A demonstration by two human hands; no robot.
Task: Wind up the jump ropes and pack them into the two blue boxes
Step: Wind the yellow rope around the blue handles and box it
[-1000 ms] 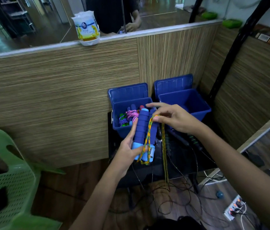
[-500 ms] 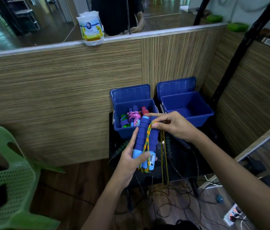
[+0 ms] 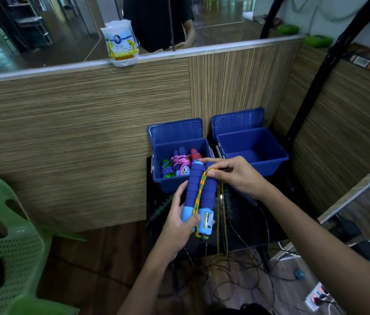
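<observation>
Over the black counter, the left hand grips both blue foam handles of a jump rope at their lower ends, thumb across them. The right hand pinches the yellow-green braided cord at the handle tops, slack hanging floorward. Behind, the left blue box holds wound ropes beside the right blue box.

- Single head view, worn high, looking forward and steeply down.
- Wide angle, edges bowing outward.
- Close over both forearms; left hand and right hand near centre frame.
- Facing a wood panel wall, two blue boxes at its foot, mid-frame.
- Takes in a green chair at left edge, floor cables along the bottom.
- No second view to share with.
</observation>
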